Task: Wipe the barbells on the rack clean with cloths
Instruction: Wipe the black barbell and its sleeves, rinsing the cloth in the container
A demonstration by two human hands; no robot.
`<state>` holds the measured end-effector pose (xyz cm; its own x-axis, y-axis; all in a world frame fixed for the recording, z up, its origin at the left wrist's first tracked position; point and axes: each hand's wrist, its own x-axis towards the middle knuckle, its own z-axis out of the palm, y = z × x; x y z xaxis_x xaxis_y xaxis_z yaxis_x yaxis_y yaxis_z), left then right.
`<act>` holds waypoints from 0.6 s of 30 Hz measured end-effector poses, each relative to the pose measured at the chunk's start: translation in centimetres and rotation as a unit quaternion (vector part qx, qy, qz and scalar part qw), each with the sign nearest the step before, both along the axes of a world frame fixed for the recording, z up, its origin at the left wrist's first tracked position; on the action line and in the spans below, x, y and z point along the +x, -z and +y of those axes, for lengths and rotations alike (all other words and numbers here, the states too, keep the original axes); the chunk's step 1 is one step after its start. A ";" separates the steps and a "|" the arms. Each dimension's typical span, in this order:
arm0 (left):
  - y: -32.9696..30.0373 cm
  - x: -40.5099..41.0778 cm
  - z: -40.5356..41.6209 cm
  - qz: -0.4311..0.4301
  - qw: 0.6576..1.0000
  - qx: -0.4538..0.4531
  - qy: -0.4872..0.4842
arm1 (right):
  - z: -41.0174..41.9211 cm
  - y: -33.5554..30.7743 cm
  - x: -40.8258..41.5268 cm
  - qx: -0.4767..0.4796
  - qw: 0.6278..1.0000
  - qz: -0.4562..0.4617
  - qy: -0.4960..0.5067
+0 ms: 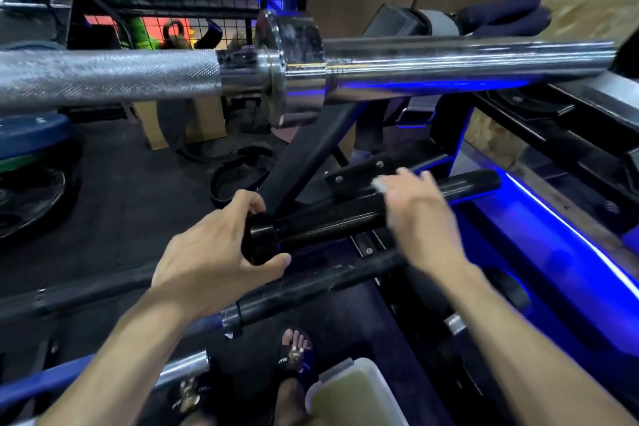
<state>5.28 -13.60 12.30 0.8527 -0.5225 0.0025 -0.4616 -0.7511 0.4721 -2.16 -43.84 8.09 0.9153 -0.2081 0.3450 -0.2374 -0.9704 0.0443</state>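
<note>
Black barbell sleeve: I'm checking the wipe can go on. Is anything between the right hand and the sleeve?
Only the cloth, a white bit showing under the right hand, which lies on the black sleeve. The left hand grips the sleeve's collar end, clear of the right hand's stretch. The chrome barbell sits above, apart.

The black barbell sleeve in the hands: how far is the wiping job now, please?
Done: cannot be judged; the chrome barbell on top shines, but no cloth touches it. In hand: the left hand grips the collar of the black barbell sleeve, while the right hand presses a white cloth on it. Left: apparently the lower bar and the blue bar beneath.
</note>
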 end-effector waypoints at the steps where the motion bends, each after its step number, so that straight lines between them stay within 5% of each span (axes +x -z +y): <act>1: 0.0 0.0 0.1 -0.002 1.000 -0.006 0.004 | -1.7 -0.4 -0.3 0.030 0.998 -0.009 0.054; 5: -0.1 0.0 0.0 0.009 0.999 -0.029 0.023 | 0.5 -0.6 0.5 0.090 0.985 -0.060 0.135; 11: 0.1 0.3 0.0 -0.003 1.000 0.008 0.020 | 5.3 -0.4 0.8 0.038 0.997 -0.034 -0.065; 18: 0.0 0.4 -0.1 0.011 0.999 -0.029 0.029 | -1.0 -1.4 0.5 0.133 0.984 -0.032 0.111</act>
<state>5.64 -13.68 12.29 0.8215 -0.5700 0.0146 -0.4917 -0.6952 0.5243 -1.69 -44.86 9.46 0.8157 -0.4902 0.3070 -0.4382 -0.8702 -0.2253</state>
